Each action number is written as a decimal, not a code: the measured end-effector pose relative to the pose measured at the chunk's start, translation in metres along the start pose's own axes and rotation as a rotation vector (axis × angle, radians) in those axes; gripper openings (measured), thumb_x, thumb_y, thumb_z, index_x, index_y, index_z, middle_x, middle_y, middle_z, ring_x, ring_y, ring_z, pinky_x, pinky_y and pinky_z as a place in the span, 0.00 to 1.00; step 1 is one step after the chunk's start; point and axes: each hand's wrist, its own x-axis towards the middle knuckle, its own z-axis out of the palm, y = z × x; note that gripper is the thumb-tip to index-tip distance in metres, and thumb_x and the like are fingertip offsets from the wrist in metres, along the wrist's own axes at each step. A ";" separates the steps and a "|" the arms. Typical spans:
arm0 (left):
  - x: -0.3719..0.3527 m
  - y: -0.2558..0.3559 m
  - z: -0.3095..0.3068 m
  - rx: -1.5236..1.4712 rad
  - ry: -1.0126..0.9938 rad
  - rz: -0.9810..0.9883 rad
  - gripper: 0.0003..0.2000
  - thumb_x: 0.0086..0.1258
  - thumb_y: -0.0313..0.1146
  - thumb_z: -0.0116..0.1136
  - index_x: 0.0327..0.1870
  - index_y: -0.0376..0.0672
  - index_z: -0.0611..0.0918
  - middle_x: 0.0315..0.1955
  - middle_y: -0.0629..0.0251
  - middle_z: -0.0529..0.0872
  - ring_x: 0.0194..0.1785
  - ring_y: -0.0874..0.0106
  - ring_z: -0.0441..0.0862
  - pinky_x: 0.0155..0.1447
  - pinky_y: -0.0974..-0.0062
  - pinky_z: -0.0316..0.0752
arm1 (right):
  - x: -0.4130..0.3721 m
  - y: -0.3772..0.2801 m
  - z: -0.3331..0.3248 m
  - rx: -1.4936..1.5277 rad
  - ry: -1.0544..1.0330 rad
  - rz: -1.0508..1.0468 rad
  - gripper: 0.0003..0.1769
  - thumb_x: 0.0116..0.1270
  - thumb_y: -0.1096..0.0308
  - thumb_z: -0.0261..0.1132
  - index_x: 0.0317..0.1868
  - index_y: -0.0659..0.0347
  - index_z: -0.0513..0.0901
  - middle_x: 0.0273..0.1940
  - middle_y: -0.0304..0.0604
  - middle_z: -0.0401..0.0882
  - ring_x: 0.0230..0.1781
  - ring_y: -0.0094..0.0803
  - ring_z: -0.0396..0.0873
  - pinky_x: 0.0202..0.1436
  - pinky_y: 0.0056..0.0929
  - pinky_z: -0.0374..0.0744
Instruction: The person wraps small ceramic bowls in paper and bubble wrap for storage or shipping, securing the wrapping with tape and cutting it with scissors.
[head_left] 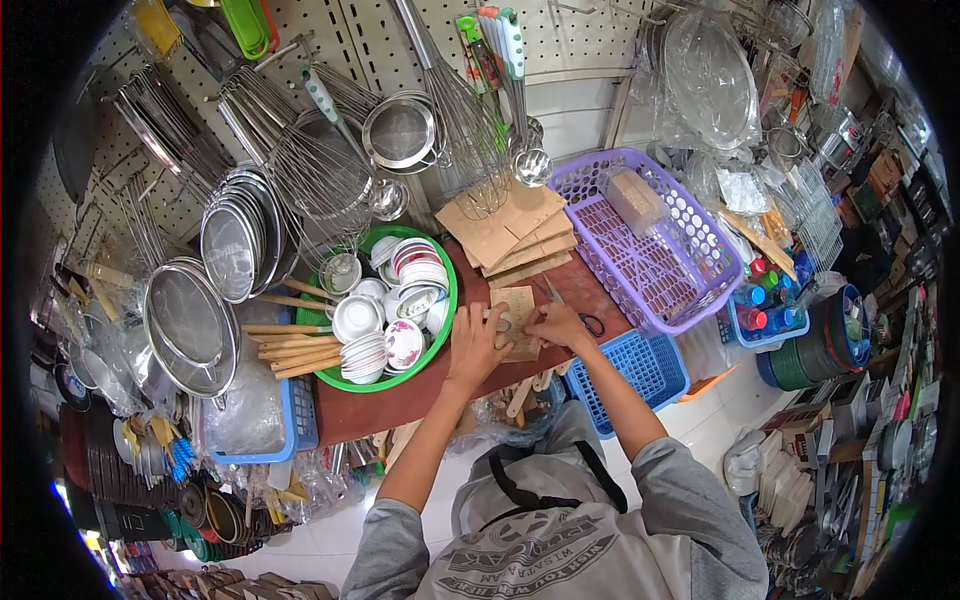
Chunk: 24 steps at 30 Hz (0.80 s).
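On the dark red tabletop in front of me lies a small flat brown cardboard box with faint print on it. My left hand grips its left side, fingers curled over the edge near a small pale ring-shaped thing. At its right side, my right hand has its fingertips pinched together over the cardboard; what they hold is hidden. A pair of scissors lies just right of that hand, its handles showing. Behind both hands rises a stack of similar flat brown boxes.
Left of my hands stands a green basin of small bowls and cups. A purple basket holds a wrapped block at the back right; a blue basket sits lower. Whisks and strainers hang over the table.
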 end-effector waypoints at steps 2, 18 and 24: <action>-0.003 -0.003 0.009 -0.039 0.038 -0.030 0.33 0.49 0.37 0.78 0.60 0.52 0.76 0.50 0.57 0.71 0.55 0.56 0.69 0.58 0.61 0.67 | -0.001 -0.001 -0.001 -0.007 -0.017 0.025 0.11 0.60 0.67 0.74 0.33 0.65 0.82 0.28 0.41 0.85 0.26 0.24 0.84 0.29 0.25 0.85; -0.002 0.005 0.015 -0.154 0.123 0.040 0.34 0.46 0.32 0.80 0.59 0.50 0.76 0.50 0.52 0.68 0.56 0.51 0.68 0.61 0.56 0.69 | -0.009 0.033 0.000 0.292 -0.095 0.248 0.18 0.69 0.54 0.70 0.45 0.51 0.70 0.33 0.31 0.74 0.31 0.23 0.76 0.32 0.29 0.84; 0.011 0.008 0.020 -0.129 0.071 0.057 0.34 0.48 0.34 0.78 0.60 0.51 0.76 0.50 0.51 0.69 0.55 0.52 0.68 0.60 0.55 0.68 | -0.009 0.038 -0.009 0.335 -0.066 0.233 0.17 0.70 0.54 0.69 0.44 0.52 0.71 0.32 0.32 0.73 0.31 0.24 0.78 0.35 0.31 0.85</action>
